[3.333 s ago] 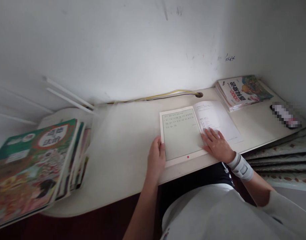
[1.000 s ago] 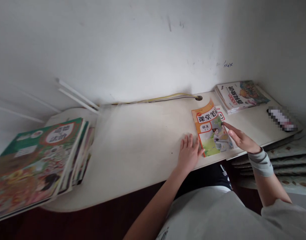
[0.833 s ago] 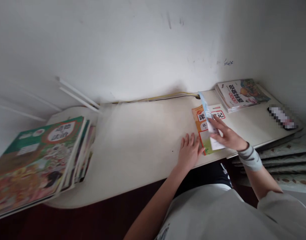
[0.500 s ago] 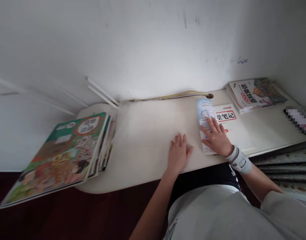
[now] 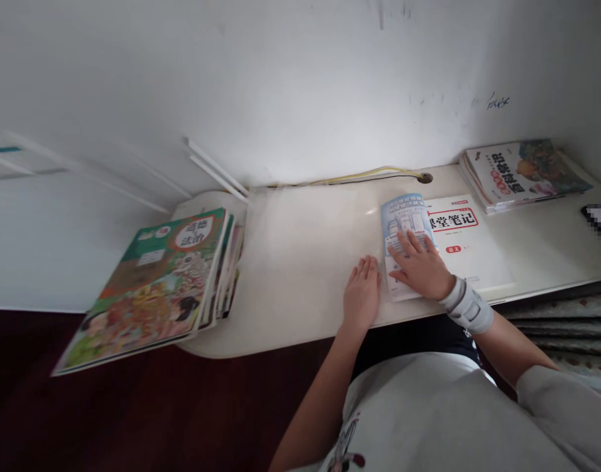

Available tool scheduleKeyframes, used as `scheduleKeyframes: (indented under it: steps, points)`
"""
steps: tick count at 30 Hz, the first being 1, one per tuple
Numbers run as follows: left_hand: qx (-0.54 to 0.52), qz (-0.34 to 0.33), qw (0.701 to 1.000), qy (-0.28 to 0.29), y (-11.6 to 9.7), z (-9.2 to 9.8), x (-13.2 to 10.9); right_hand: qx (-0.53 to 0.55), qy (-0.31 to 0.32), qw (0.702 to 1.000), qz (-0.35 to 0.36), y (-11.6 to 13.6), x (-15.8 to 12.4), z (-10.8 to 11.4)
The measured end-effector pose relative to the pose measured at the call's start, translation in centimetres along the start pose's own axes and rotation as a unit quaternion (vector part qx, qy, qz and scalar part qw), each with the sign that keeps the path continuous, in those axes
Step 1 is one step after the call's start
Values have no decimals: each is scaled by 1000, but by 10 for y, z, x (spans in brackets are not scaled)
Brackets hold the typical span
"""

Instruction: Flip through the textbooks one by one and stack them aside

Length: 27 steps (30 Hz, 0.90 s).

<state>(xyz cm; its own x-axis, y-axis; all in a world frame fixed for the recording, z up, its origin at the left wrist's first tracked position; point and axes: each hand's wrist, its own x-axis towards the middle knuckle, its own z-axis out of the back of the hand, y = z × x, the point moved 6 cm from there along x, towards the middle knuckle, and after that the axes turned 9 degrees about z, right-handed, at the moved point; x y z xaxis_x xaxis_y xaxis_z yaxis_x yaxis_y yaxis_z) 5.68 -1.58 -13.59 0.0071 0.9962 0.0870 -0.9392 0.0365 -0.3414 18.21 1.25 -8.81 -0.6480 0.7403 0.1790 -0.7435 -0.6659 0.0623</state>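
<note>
My right hand (image 5: 422,265) lies spread on a blue and white printed sheet (image 5: 396,208), pressing it flat with nothing gripped. The sheet is at the left side of a white workbook (image 5: 477,262) with a red-framed title. Whether it is a flap of that book or a loose leaflet I cannot tell. Just left of the sheet, my left hand (image 5: 362,295) rests palm down on the white desk (image 5: 300,262), fingers stretched out side by side and holding nothing. A grey band is around my right wrist.
A stack of textbooks (image 5: 153,288) overhangs the desk's left end. Several thinner books (image 5: 521,170) are piled at the back right, near a partly blurred phone (image 5: 600,223). A yellow cable (image 5: 349,177) runs along the wall to a round hole (image 5: 425,177).
My left hand has drawn its fingers together and come closer to the sheet. The sheet has shifted left with my right hand, showing more of the workbook's cover. The view has also shifted.
</note>
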Motion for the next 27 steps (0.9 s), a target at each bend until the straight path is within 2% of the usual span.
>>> scheduleKeyframes:
  steps: [3,8,14,18,20,23,27]
  points:
    - [-11,-1,1000,-11,1,4,-1,5,27,999,36,-6,1,4]
    - [-38,2,998,-42,4,11,-2,-9,28,1000,6,-16,1,-2]
    - [-29,-20,994,-104,2,13,-4,-6,-6,1000,23,7,1,-7]
    - [28,-10,996,-85,0,7,-5,23,7,999,38,10,8,3]
    - [50,-6,996,-68,-1,5,-5,31,20,999,32,-3,19,9]
    - [65,-2,997,-48,-2,5,-6,39,28,999,-18,-42,44,14]
    - [64,-1,997,-37,-3,7,-7,84,86,990,-79,-85,71,-1]
